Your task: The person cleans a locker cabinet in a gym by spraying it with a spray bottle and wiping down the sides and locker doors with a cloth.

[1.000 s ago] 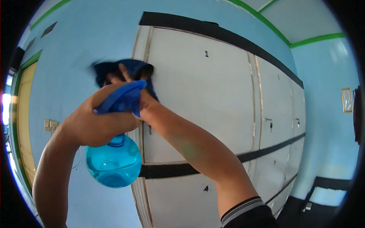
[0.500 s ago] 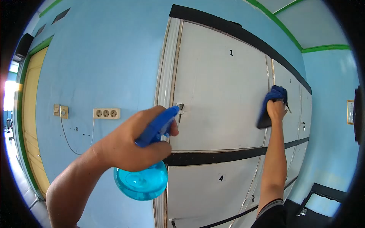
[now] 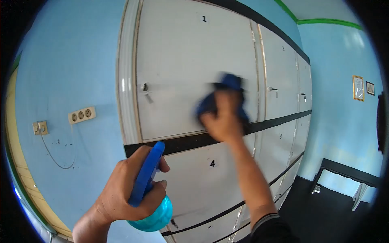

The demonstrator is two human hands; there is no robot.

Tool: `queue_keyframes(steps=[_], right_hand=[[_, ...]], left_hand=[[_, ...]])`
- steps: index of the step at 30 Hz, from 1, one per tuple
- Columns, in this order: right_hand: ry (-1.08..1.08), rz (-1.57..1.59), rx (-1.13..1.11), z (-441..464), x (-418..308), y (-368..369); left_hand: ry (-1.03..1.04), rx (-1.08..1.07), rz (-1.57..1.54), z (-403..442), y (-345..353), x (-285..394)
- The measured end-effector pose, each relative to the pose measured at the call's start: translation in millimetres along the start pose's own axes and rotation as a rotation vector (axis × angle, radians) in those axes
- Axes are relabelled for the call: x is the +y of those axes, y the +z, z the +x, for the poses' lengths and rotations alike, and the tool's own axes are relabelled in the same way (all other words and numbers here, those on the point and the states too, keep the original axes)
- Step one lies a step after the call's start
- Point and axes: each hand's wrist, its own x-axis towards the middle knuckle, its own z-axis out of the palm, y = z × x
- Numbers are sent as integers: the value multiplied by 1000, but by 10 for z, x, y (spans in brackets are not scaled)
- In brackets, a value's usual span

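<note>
My left hand [image 3: 117,188] is wrapped round the neck of a spray bottle [image 3: 156,218] with a blue trigger head and bright blue liquid in its round body. It is held in front of the lower left edge of the lockers. My right hand [image 3: 225,121], blurred by motion, grips a dark blue cloth [image 3: 231,83] against the lower right part of the white locker door [image 3: 178,60] marked 1. A key hangs in that door's lock [image 3: 144,87] at its left edge.
More numbered locker doors stand right and below, including door 4 [image 3: 202,182]. A power strip [image 3: 82,115] and a switch with a corded plug [image 3: 40,128] are on the blue wall. A black bench [image 3: 348,172] stands at right, below framed pictures [image 3: 358,88].
My right hand has moved the cloth left and down from the edge between doors 1 and 2 onto door 1. The spray bottle sits lower in view. The camera view has turned right and downward.
</note>
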Motion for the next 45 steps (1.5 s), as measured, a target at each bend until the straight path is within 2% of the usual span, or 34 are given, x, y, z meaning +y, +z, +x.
queue_keyframes(steps=[2, 4, 5, 7, 8, 10, 12, 14, 16, 18, 19, 20, 21, 22, 23, 24, 26, 28, 29, 30, 31, 32, 33, 34, 35, 37, 38, 39, 40, 41, 42, 43, 44, 45], right_hand=[[212, -274, 243, -117, 819, -370], [170, -130, 468, -350, 1469, -402], [202, -356, 526, -466, 1495, -273], [345, -365, 282, -589, 1015, -31], [479, -136, -99, -374, 143, -213], [-182, -140, 406, -784, -388, 709], [-292, -251, -194, -896, -1336, 842], [-439, 245, -1, -941, -1539, 1042], [274, 1148, -129, -933, -1503, 969], [319, 116, -454, -957, -931, 543], [503, 95, -409, -929, -612, 283], [496, -140, -429, -880, -256, 25], [643, -272, -39, -1063, 102, 64], [425, -295, 180, -1080, 550, -86], [507, -575, 273, -1182, 1179, -47], [655, -363, 262, -1146, 1246, -248], [668, -141, 366, -1227, 1386, -81], [339, -403, 203, -1274, 785, 104], [447, -4, 143, -1333, 213, 232], [371, -13, 81, -1485, -257, 408], [-9, -260, 118, -1834, -469, 716], [-130, -9, 0, -2143, -817, 963], [-134, 298, -446, -2130, -1196, 841], [31, 830, -515, -2736, -1274, 1400], [60, 816, -507, -2804, -1197, 1294], [-34, 264, -462, -2884, -1089, 1060], [-38, 503, -421, -3154, -661, 1252], [-95, 333, -425, -3272, -182, 1216], [-19, -198, -278, -3206, -32, 818], [303, 245, -310, -2785, 128, 389], [439, -51, -292, -2959, 589, 258], [730, 690, 274, -2463, 320, -157], [482, -93, 266, -2929, 1103, 70], [490, 58, 252, -2869, 1273, -121]], left_hand=[[-24, -16, -24, -161, -72, -128], [-57, -10, -62, -322, -81, -214], [-32, 53, -79, -358, -45, -215], [-7, 122, -107, -387, 25, -274], [-2, 111, -113, -390, 54, -266], [-94, 71, -150, -360, 136, -238], [-52, 33, -206, -295, 263, -285], [-16, -11, -262, -277, 403, -326], [-73, 103, -392, -366, 516, -383], [-136, 108, -462, -467, 550, -464], [-197, 54, -409, -532, 531, -478], [-261, 12, -352, -617, 493, -495], [-195, -9, -286, -699, 521, -601], [-162, 48, -266, -794, 633, -645], [-190, -57, -180, -841, 662, -682], [-218, -167, -99, -889, 694, -714], [-197, -235, -18, -981, 904, -759], [-232, -250, -47, -1059, 1070, -747], [-231, -236, -88, -1092, 1143, -728], [-227, -229, -133, -1111, 1218, -705], [-166, -185, -156, -1118, 1274, -652], [-155, -218, -175, -1105, 1302, -640], [-140, -228, -227, -1111, 1324, -637], [-127, -235, -278, -1115, 1357, -614], [-150, -217, -356, -1095, 1383, -557], [-211, -224, -329, -1117, 1434, -515], [-273, -202, -291, -1155, 1441, -501], [-245, -144, -284, -1187, 1515, -519], [-262, -155, -265, -1216, 1561, -538], [-286, -145, -239, -1283, 1656, -577], [-311, -133, -213, -1351, 1775, -637], [-323, -131, -167, -1426, 1919, -728], [-336, -126, -125, -1499, 2073, -811], [-408, -191, -88, -1536, 2204, -859]])
